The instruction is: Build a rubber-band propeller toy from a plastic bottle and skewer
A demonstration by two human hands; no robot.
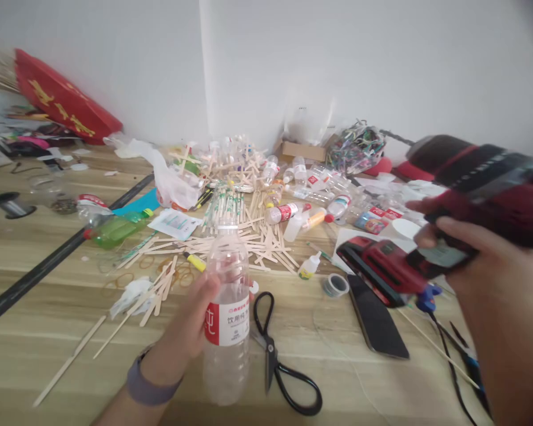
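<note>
My left hand (190,319) is wrapped round a clear plastic water bottle (231,325) with a red and white label. The bottle is upright and has no cap on its neck. At the right, my right hand (493,260) grips a red and black cordless drill (484,195), raised above the table; its front end lies past the picture's right side. Black-handled scissors (270,352) lie just right of the bottle. Below the drill's battery is a dark phone (377,319), with a small round container (336,285) beside it.
Wooden sticks (226,242) are heaped mid-table, with several plastic bottles (320,180) behind. A green bottle (119,229) and a long black rod (48,266) lie left. A small glue bottle (310,265) stands near the phone. Pliers (468,355) and a cable lie right.
</note>
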